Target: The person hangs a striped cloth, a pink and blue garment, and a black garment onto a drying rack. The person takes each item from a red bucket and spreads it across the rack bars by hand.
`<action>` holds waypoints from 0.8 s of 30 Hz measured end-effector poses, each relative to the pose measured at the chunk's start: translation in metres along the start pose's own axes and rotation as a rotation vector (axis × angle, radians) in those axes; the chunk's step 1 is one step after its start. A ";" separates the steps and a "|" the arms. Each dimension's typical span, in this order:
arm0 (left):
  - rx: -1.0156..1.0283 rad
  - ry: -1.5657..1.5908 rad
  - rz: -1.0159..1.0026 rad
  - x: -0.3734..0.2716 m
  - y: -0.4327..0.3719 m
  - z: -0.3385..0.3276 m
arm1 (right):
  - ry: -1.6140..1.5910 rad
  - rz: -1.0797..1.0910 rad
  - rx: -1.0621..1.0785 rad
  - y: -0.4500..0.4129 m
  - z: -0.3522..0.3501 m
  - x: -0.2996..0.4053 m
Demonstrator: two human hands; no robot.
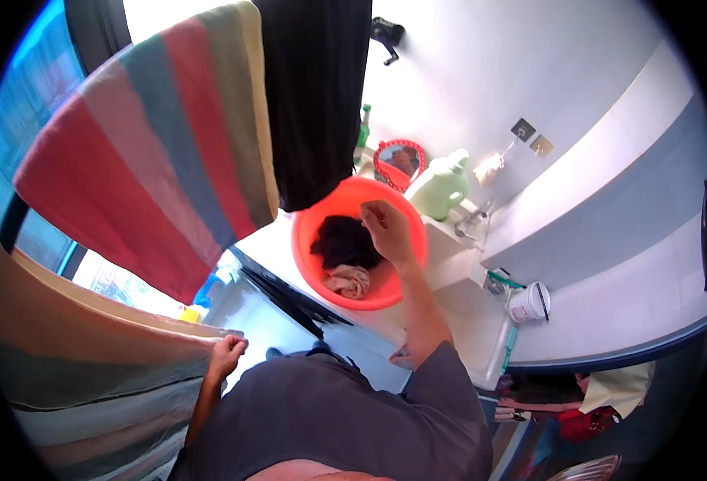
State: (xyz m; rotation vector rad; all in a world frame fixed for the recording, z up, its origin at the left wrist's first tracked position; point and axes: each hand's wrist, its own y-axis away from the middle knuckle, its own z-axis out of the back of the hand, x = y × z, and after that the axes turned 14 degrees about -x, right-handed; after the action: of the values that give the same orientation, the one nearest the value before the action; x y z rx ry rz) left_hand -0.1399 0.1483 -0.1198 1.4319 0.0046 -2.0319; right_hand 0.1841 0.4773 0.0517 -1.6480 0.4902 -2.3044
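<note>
My left hand [228, 353] grips the edge of a hanging striped cloth [107, 361] at the lower left. Above the orange plastic basin [303, 264] is my right hand [385, 228], its fingers curled; whether it holds anything cannot be told. The basin contains a dark bundled cloth [344, 240] and a crumpled beige-pink cloth [348, 281]. A second striped cloth [167, 138], red, pink, blue and olive, hangs at the upper left, and a black cloth [317, 96] hangs beside it, its lower end near the basin's rim.
Behind the basin stand a green glass bottle [363, 132], a red-framed mirror [400, 161] and a pale green plastic jug [443, 186]. A metal faucet [475, 221] and white sink [468, 324] lie to the right, with a white bucket [528, 302] beyond. More cloths [618, 388] are at lower right.
</note>
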 end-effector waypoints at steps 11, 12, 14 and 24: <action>-0.259 0.060 -0.584 -0.195 0.046 0.085 | 0.004 -0.061 -0.250 -0.177 -0.036 0.041; -0.279 0.130 -0.593 -0.200 0.044 0.089 | 0.042 -0.059 -0.270 -0.202 -0.037 0.032; -0.316 0.231 -0.581 -0.215 0.039 0.095 | 0.119 -0.112 -0.311 -0.247 -0.046 0.023; -0.926 -0.070 -0.815 -0.263 0.036 0.107 | 0.389 -0.321 -0.312 -0.383 -0.059 -0.024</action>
State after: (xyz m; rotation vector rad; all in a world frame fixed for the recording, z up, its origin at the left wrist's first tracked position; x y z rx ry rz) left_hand -0.1602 0.2125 0.1586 0.7783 1.4925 -2.1508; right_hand 0.1288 0.8410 0.1744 -1.4915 0.7457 -2.9385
